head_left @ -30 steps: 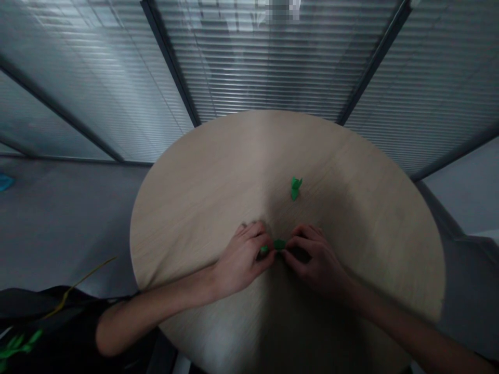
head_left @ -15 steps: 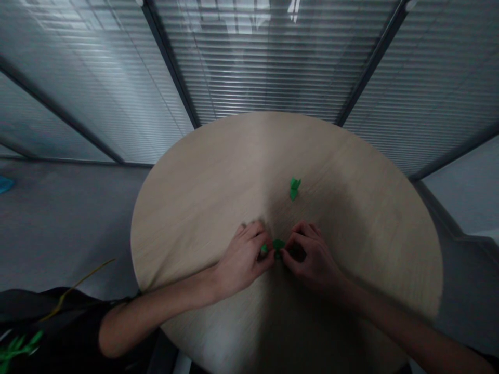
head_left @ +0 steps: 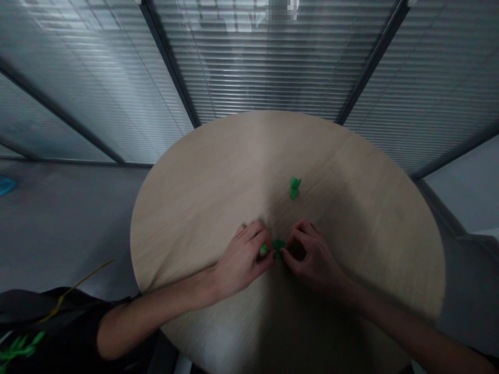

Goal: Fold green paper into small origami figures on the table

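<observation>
A round light wooden table (head_left: 218, 171) fills the middle of the view. My left hand (head_left: 241, 259) and my right hand (head_left: 312, 257) meet near its front, fingers curled. Between their fingertips sits a small green folded piece (head_left: 277, 245), pinched by both hands; most of it is hidden by the fingers. A second small green folded piece (head_left: 294, 187) lies alone on the table, a short way beyond my right hand.
Slatted blinds (head_left: 268, 62) behind dark frames stand past the table's far edge. Grey floor lies to the left. Near my left elbow, at the bottom left, are a dark cloth, a thin yellow cord (head_left: 78, 283) and something green (head_left: 17, 347).
My hands have stayed in place on the small green piece, with only slight finger shifts. The other green piece has not moved.
</observation>
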`<state>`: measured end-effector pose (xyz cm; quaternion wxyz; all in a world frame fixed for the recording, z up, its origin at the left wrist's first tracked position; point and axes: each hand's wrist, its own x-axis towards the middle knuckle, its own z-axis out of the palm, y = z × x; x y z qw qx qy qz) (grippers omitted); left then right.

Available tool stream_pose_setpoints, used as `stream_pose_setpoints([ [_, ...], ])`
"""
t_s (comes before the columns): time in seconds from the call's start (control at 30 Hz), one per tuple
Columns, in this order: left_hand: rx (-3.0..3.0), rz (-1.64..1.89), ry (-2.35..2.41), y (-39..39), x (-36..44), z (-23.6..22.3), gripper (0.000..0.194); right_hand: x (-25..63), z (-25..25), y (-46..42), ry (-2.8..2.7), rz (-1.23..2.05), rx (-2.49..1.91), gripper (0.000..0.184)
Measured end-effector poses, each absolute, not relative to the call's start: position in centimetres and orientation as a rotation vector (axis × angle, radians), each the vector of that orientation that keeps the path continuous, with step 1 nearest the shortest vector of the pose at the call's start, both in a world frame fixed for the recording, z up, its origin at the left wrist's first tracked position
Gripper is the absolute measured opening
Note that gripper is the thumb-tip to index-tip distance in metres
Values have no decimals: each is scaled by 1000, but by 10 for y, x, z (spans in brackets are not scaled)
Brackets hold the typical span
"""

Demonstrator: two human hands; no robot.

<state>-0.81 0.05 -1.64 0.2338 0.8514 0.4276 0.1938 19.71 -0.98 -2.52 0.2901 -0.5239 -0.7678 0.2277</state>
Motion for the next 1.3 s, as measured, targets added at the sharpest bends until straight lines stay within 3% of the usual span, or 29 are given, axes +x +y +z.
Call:
stream_pose_setpoints([
  [0.23,2729,737,935,-7,-23,-24,22,196,-23,-10,-2082,594,-1398,17],
  [0.57,2899,665,862,-10,-28,-21,30,197,-23,-9,-2107,587,-1386,19],
  [1.3,2898,653,874,-11,-28,-23,32,200,-19,-7,-2148,659,-1434,20],
])
